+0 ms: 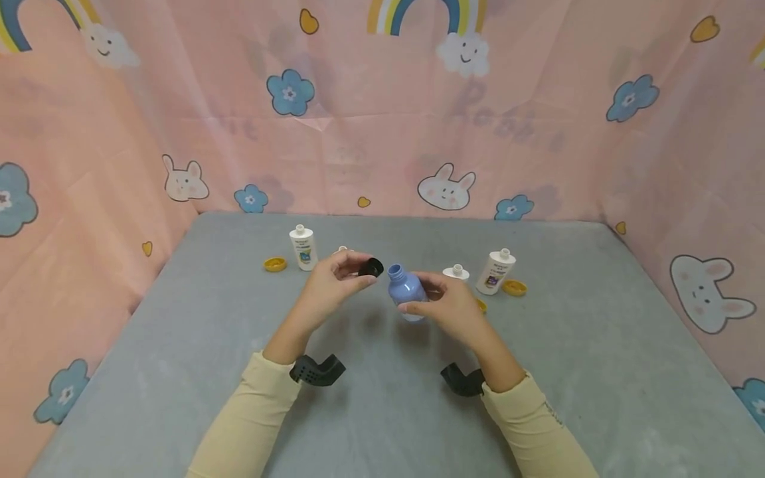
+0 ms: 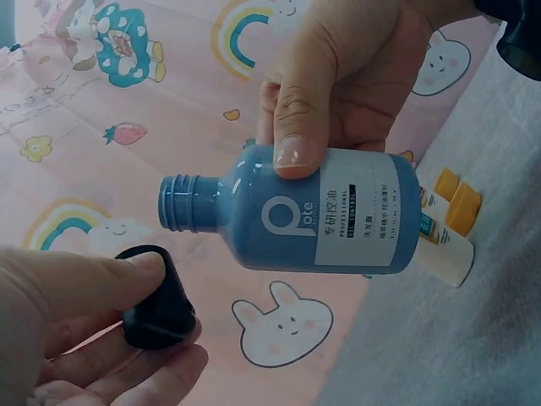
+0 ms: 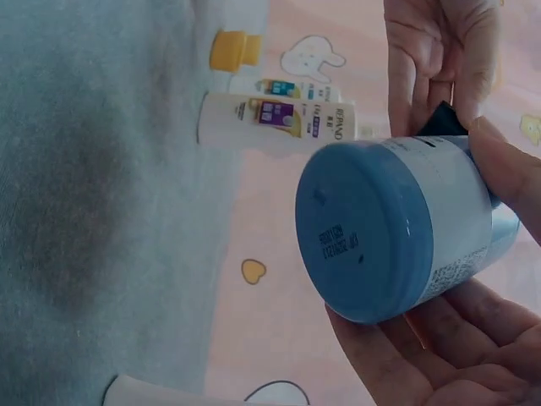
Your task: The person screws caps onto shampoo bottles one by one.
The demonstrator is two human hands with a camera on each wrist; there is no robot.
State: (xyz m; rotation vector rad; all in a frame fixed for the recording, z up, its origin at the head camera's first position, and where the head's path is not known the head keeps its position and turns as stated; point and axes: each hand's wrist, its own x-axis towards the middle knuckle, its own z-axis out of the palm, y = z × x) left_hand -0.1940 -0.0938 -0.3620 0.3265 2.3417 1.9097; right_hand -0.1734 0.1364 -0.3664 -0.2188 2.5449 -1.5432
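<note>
My right hand (image 1: 451, 305) grips a blue bottle (image 1: 406, 288) round its body, off the table. The bottle's threaded neck (image 2: 188, 203) is bare and points toward the left hand. A white label (image 2: 359, 207) shows on its side in the left wrist view; the right wrist view shows its base (image 3: 359, 233). My left hand (image 1: 335, 285) pinches a black cap (image 1: 371, 267) between thumb and fingers, its hollow side turned toward the bottle. Cap and neck stand a little apart.
White bottles without caps stand behind the hands: one at left (image 1: 303, 248), one at right (image 1: 496, 272), others partly hidden. Yellow caps (image 1: 275, 265) lie beside them on the grey table (image 1: 179, 372). A patterned pink cloth (image 1: 358, 133) hangs behind.
</note>
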